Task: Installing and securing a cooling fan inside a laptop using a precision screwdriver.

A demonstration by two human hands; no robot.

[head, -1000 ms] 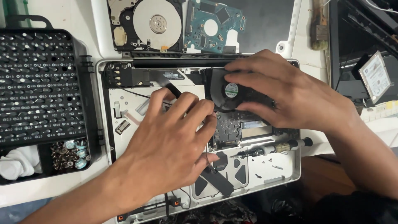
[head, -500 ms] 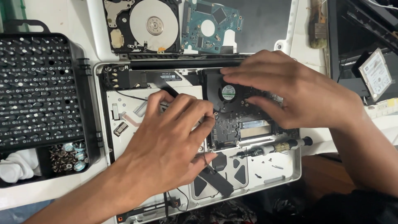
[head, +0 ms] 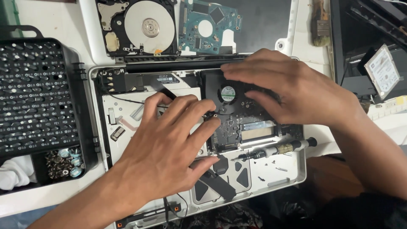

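An opened white laptop base (head: 292,174) lies in front of me with its insides exposed. My left hand (head: 169,148) rests flat over its middle, fingers spread, fingertips touching the dark logic board (head: 231,127) beside the round black cooling fan (head: 227,94). My right hand (head: 292,91) lies over the fan's right side, fingers stretched along its top and right edges. Neither hand grips anything that I can see. A slim screwdriver (head: 275,150) lies loose on the base below my right hand.
A black tray of screwdriver bits (head: 36,93) with a compartment of screws (head: 63,161) sits at left. An opened hard drive (head: 144,27) and its green circuit board (head: 210,25) lie behind. Another hard drive (head: 383,70) rests at right.
The view has shifted slightly. Both hands stay on the laptop; my left fingertips have edged toward the fan and my right fingers have spread further over it.
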